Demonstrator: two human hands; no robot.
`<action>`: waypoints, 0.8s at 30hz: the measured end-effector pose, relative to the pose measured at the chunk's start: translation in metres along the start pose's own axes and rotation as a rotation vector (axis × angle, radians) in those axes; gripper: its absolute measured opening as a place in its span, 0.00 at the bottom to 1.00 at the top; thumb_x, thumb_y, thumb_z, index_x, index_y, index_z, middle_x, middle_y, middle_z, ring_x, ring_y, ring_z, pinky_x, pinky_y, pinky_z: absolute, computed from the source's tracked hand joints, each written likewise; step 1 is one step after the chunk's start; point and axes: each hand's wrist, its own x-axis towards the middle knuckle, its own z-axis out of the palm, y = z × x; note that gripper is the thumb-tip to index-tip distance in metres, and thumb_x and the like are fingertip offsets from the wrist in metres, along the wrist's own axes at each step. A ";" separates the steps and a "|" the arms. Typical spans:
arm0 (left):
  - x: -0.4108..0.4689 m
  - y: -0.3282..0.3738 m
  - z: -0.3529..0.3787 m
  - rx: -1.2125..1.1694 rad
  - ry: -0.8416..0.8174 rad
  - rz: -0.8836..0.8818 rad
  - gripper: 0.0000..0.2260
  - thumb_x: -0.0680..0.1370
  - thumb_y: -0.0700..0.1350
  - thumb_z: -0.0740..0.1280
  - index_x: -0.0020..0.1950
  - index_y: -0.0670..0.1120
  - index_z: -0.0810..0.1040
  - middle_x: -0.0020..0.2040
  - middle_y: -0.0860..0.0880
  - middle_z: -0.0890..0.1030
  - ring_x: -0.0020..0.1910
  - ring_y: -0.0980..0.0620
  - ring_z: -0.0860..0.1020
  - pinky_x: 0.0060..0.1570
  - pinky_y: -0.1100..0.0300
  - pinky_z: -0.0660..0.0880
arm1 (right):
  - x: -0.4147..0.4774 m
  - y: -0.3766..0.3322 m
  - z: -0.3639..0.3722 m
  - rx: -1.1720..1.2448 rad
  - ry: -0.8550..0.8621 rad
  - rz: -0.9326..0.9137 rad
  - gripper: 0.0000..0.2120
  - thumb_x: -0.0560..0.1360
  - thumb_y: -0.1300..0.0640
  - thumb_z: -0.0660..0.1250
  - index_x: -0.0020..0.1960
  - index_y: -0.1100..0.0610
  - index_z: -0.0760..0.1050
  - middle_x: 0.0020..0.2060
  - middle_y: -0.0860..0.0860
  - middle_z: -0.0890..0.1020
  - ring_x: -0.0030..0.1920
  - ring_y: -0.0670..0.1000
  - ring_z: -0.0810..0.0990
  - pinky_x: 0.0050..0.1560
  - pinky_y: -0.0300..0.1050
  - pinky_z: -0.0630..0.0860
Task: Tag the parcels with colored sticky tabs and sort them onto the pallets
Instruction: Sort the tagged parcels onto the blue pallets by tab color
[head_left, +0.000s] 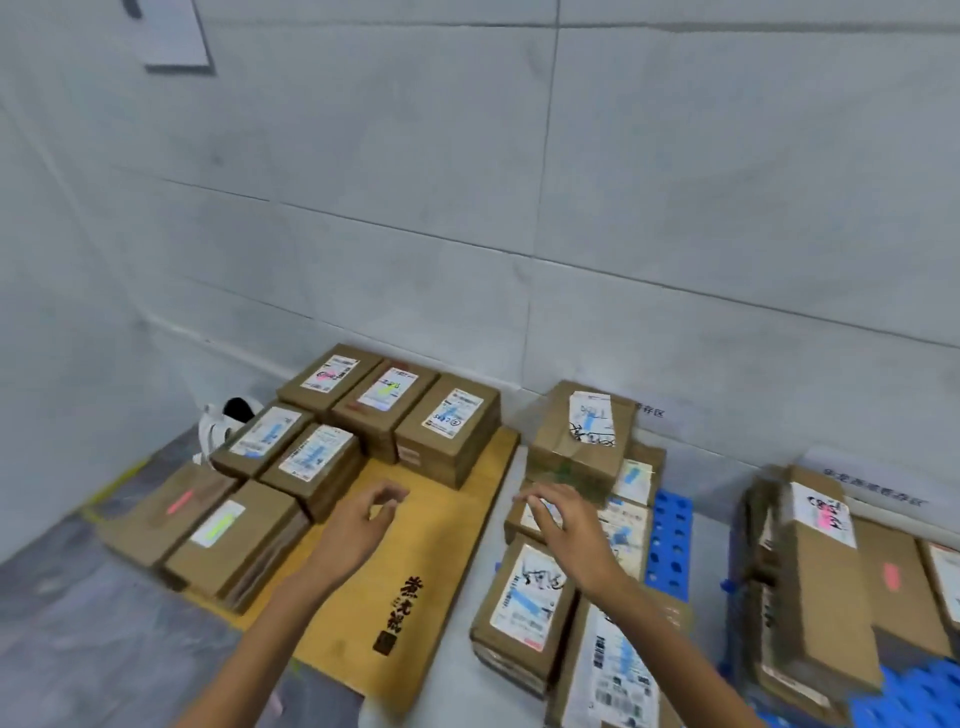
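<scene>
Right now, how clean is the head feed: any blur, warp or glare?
Head view: wide-angle warp bends the wall seams; motion blur smears the right hand and the stack at right; label print unreadable; lighting flat, no glare, soft shadows only.

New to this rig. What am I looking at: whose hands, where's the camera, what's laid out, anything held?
There is no robot here. A person wears a wide-angle camera on the head, looking forward and down, so there is only one view. The left hand hovers open over a wooden board on the floor and holds nothing. The right hand reaches over cardboard parcels stacked on a blue pallet; whether it touches one I cannot tell. More parcels lie on the board, such as one with a green tab and one with a pink tab. A third pile sits far right.
</scene>
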 end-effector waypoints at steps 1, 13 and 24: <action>0.007 -0.009 -0.010 -0.003 -0.001 -0.003 0.06 0.79 0.40 0.62 0.51 0.48 0.78 0.51 0.53 0.80 0.54 0.56 0.76 0.52 0.61 0.70 | 0.005 -0.003 0.011 0.015 -0.004 0.030 0.10 0.80 0.57 0.60 0.50 0.53 0.80 0.48 0.46 0.81 0.52 0.42 0.75 0.50 0.29 0.66; 0.146 -0.068 -0.029 0.080 -0.128 0.010 0.14 0.78 0.36 0.61 0.64 0.43 0.72 0.60 0.46 0.75 0.49 0.61 0.74 0.47 0.76 0.67 | 0.098 0.001 0.086 0.059 -0.038 0.275 0.10 0.80 0.59 0.59 0.56 0.54 0.77 0.55 0.49 0.80 0.56 0.47 0.76 0.57 0.38 0.72; 0.243 -0.122 0.025 0.249 -0.253 -0.110 0.26 0.79 0.41 0.62 0.75 0.50 0.57 0.76 0.44 0.52 0.75 0.42 0.54 0.73 0.46 0.56 | 0.208 0.054 0.136 0.238 -0.119 0.584 0.22 0.80 0.60 0.56 0.74 0.54 0.57 0.68 0.48 0.67 0.68 0.50 0.67 0.62 0.39 0.65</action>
